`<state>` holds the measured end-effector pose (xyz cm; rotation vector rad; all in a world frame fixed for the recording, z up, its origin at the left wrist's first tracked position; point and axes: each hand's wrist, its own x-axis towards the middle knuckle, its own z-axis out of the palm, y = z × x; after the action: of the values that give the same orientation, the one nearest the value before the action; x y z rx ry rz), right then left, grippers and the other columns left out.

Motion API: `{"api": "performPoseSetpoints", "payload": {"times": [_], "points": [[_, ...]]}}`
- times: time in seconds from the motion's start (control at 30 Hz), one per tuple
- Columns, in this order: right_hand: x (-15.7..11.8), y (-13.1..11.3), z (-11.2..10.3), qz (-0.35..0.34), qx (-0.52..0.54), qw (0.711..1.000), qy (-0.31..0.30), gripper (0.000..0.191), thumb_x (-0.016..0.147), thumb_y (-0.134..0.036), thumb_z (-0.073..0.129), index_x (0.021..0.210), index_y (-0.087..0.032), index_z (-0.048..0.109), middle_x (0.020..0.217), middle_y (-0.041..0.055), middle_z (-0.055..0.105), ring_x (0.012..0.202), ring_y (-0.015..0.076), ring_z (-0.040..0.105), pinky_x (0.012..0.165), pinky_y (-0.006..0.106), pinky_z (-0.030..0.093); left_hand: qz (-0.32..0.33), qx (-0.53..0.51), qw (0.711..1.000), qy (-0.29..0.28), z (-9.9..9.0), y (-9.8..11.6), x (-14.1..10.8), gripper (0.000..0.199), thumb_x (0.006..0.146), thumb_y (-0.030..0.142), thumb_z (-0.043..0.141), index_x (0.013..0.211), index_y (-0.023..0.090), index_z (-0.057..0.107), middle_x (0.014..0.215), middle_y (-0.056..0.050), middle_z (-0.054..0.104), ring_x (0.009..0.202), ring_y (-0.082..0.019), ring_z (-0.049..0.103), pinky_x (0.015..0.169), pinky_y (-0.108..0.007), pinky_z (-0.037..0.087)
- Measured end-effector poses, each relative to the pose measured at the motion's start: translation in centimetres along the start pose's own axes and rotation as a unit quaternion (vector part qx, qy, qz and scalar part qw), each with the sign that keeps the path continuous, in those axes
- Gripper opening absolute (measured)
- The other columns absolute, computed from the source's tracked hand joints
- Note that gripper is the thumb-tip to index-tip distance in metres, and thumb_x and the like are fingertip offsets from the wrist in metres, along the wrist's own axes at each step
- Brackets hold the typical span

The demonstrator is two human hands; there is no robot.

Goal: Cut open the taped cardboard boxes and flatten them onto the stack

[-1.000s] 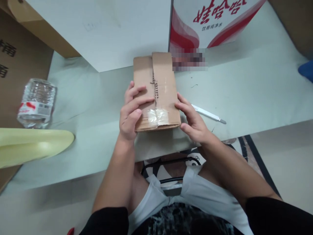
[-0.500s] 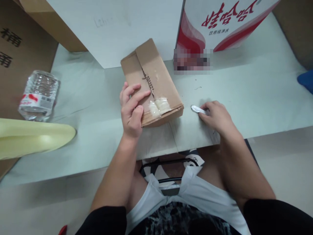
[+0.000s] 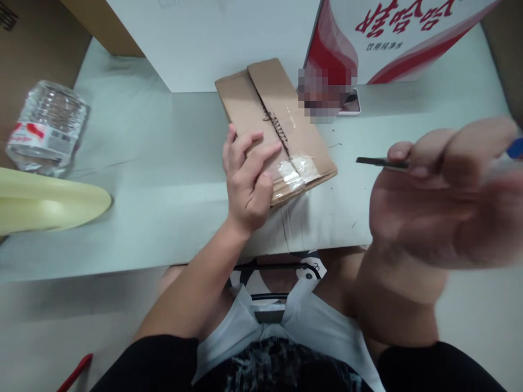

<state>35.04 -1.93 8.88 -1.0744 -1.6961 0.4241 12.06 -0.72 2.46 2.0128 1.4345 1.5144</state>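
A taped brown cardboard box (image 3: 288, 117) sits slantwise on the pale green tabletop (image 3: 163, 179). Clear tape covers its near end, and a seam runs along its top. My left hand (image 3: 251, 182) rests on the near left part of the box, fingers spread over the top. Close to the camera at the right, my right hand (image 3: 441, 190) is raised and blurred. Its fingers are closed on a thin tool (image 3: 379, 162) whose dark, narrow end points left toward the box without touching it.
Behind the box stand a large white carton (image 3: 229, 43) and a red-and-white carton (image 3: 408, 60). A phone (image 3: 352, 103) lies partly behind a pixelated patch. At left are a crumpled clear plastic bottle (image 3: 51, 128) and a yellow object (image 3: 53, 201). A red object (image 3: 77, 373) is low left.
My right hand has risen from the tabletop toward the camera and right, tool still in its fingers. My left hand stays on the box. The view has shifted, and the phone now shows.
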Motion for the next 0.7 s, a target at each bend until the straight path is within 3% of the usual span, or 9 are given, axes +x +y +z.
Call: {"api": "performPoseSetpoints", "payload": {"times": [0.03,0.1,0.2,0.33,0.47,0.57,0.7], "points": [[0.0,-0.8,0.0,-0.006,0.012,1.000,-0.005,0.043,0.107,-0.060,0.019,0.142,-0.052,0.042,0.109,0.0031,0.056,0.094,0.0207,0.069,0.082,0.046,0.066,0.002,-0.004,1.000,0.001,0.0,0.1,0.0,0.049,0.102,0.055,0.037,0.124,0.030,0.073,0.139,-0.006,0.064,0.144,-0.032,0.051,0.137,-0.056,0.014],[0.1,-2.1,0.7,-0.014,0.044,0.998,0.043,0.044,0.106,-0.061,0.021,0.130,-0.049,0.056,0.087,0.0023,0.053,0.083,0.0209,0.066,0.083,0.049,0.065,0.000,-0.005,1.000,0.004,0.0,0.2,0.0,0.050,0.102,0.057,0.037,0.123,0.030,0.073,0.138,-0.006,0.064,0.143,-0.033,0.052,0.137,-0.057,0.014],[0.2,-3.1,2.8,-0.020,0.098,0.993,0.061,0.043,0.107,-0.057,0.023,0.113,-0.048,0.064,0.076,0.0020,0.041,0.078,0.0205,0.063,0.092,0.049,0.063,-0.009,0.013,1.000,0.014,0.1,0.2,0.1,0.054,0.101,0.062,0.035,0.120,0.030,0.074,0.135,-0.006,0.066,0.141,-0.033,0.055,0.136,-0.057,0.017],[-0.1,-3.4,4.8,-0.055,0.195,0.979,-0.005,0.025,0.103,-0.052,0.045,0.092,-0.043,0.066,0.077,0.0015,0.040,0.081,0.0189,0.062,0.107,0.047,0.059,0.052,0.018,0.997,0.046,0.5,0.0,0.3,0.047,0.103,0.056,0.035,0.120,0.032,0.072,0.131,-0.005,0.067,0.132,-0.025,0.060,0.136,-0.045,0.022],[-0.5,-4.1,4.3,0.011,0.135,0.989,-0.064,0.025,0.104,-0.044,0.045,0.099,-0.037,0.069,0.083,0.0023,0.050,0.097,0.0222,0.067,0.119,0.057,0.051,0.079,-0.005,0.995,0.064,0.9,-0.1,0.2,0.042,0.103,0.047,0.037,0.121,0.030,0.071,0.130,-0.006,0.066,0.131,-0.023,0.060,0.136,-0.045,0.023],[-0.8,-4.2,3.7,0.017,0.104,0.992,-0.066,0.027,0.105,-0.041,0.045,0.104,-0.035,0.070,0.088,0.0025,0.055,0.102,0.0231,0.070,0.118,0.060,0.050,0.055,-0.002,0.997,0.054,0.9,-0.2,0.0,0.048,0.103,0.053,0.033,0.122,0.030,0.072,0.133,-0.005,0.066,0.135,-0.027,0.058,0.136,-0.052,0.021],[-1.4,-3.1,3.6,0.018,0.088,0.995,-0.047,0.019,0.101,-0.035,0.054,0.099,-0.031,0.072,0.094,0.0031,0.064,0.105,0.0242,0.071,0.113,0.058,0.055,0.048,0.002,0.998,0.040,0.7,-0.2,-0.1,0.052,0.104,0.054,0.032,0.124,0.028,0.072,0.137,-0.006,0.066,0.139,-0.028,0.056,0.137,-0.050,0.020]]}}
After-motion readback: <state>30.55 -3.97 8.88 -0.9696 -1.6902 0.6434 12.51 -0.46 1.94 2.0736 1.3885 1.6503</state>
